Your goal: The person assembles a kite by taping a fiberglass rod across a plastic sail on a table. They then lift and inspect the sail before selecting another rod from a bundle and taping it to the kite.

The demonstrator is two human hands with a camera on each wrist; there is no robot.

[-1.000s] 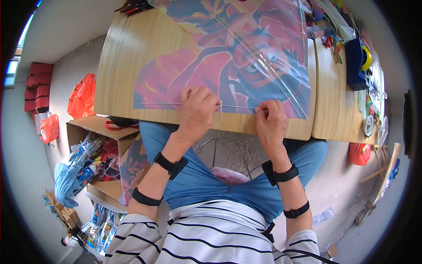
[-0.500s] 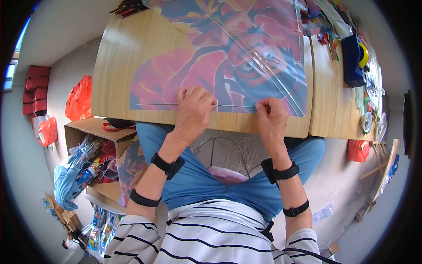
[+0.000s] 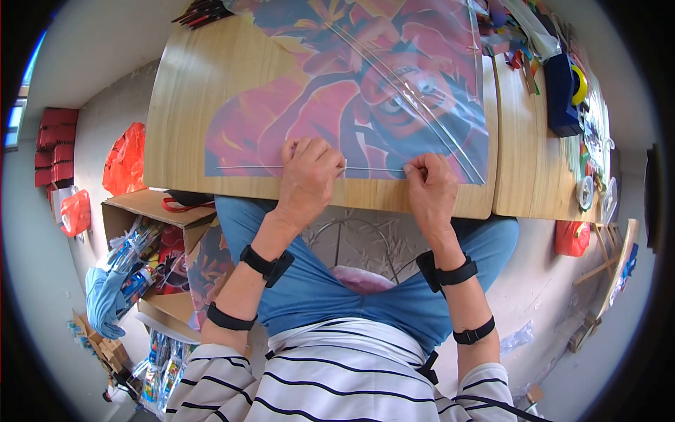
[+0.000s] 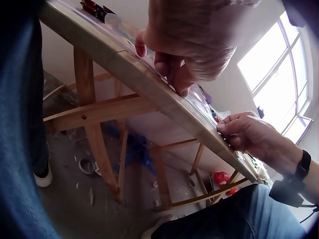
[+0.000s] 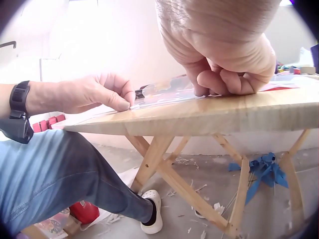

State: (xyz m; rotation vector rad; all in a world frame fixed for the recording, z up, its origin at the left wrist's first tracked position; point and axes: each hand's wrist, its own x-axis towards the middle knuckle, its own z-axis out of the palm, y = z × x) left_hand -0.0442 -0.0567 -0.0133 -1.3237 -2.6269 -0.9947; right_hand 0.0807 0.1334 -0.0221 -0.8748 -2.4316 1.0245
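A thin, glossy printed sheet (image 3: 302, 119) with a large cartoon figure in pink, red and blue lies flat along the table's front edge. Near its front border runs a thin pale rod (image 3: 373, 168). My left hand (image 3: 309, 176) pinches the rod about midway along, with thumb and fingers bent down onto the sheet. Farther right, my right hand (image 3: 432, 186) pinches the rod's right end between thumb and curled forefinger. Two more thin rods (image 3: 404, 91) lie diagonally across the printed face. In the right wrist view, the left fingertips (image 5: 127, 103) sit right at the table edge.
A blue tape dispenser (image 3: 562, 98) with yellow tape stands on the right-hand wooden table (image 3: 524, 162). Dark red-tipped sticks (image 3: 202, 13) lie at the back left. An open cardboard box (image 3: 158, 204) of packaged goods stands at floor level on the left.
The whole head view has shifted slightly, moving the table a little left. Both hands keep their grip on the rod, with hardly any motion relative to the sheet.
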